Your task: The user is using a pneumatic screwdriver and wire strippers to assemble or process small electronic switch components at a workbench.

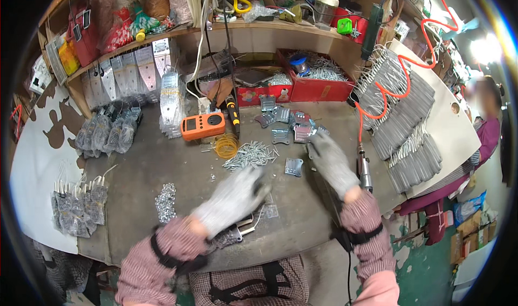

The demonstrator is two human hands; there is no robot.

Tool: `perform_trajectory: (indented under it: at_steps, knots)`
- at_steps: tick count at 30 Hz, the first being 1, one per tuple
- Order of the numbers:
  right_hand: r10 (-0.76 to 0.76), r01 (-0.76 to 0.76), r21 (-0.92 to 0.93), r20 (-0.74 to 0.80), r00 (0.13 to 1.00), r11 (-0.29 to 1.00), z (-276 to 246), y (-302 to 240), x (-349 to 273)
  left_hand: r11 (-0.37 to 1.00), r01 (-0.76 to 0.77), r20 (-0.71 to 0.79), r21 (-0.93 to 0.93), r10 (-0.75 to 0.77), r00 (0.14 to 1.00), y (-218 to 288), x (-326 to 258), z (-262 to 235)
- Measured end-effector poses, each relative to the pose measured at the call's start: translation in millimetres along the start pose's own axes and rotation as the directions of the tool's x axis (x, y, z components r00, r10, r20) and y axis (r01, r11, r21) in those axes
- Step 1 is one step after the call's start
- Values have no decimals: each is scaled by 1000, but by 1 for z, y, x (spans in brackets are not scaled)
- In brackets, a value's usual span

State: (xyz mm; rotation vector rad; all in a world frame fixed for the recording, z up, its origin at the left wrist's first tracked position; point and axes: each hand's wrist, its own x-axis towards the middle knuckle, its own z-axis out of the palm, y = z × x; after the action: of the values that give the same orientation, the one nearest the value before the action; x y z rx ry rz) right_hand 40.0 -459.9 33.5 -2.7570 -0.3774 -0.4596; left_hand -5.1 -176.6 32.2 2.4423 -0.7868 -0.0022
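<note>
My left hand (231,199), in a pale grey knit glove, hovers over the near middle of the bench, blurred, with thumb and fingers apart. Below it lies a dark part with white leads (233,236), partly hidden by hand and sleeve. My right hand (331,163), gloved too, reaches to the near right side of a loose group of small bent metal plates (302,133). Its thumb stands off from the fingers, and the fingertips are over the plates' edge. One single metal plate (293,167) lies between the hands. A pile of screws (251,155) is beyond my left hand.
Beyond the screws sit an orange meter (203,126) and a yellow tape roll (226,145). An air screwdriver (365,171) on a red coiled hose stands right of my hand. Grey wired parts (402,106) are stacked at right; small fasteners (165,202) lie left. A person (488,117) is at far right.
</note>
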Motion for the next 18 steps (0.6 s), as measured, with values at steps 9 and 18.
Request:
perform_trajectory:
  at_steps: [9, 18]
  knots:
    - [-75, 73, -59, -30, 997, 996, 57, -35, 93, 973, 150, 311, 173, -199, 929, 11, -106, -27]
    - [-211, 73, 516, 213, 954, 853, 6, -152, -72, 981, 128, 29, 147, -134, 991, -11, -127, -21]
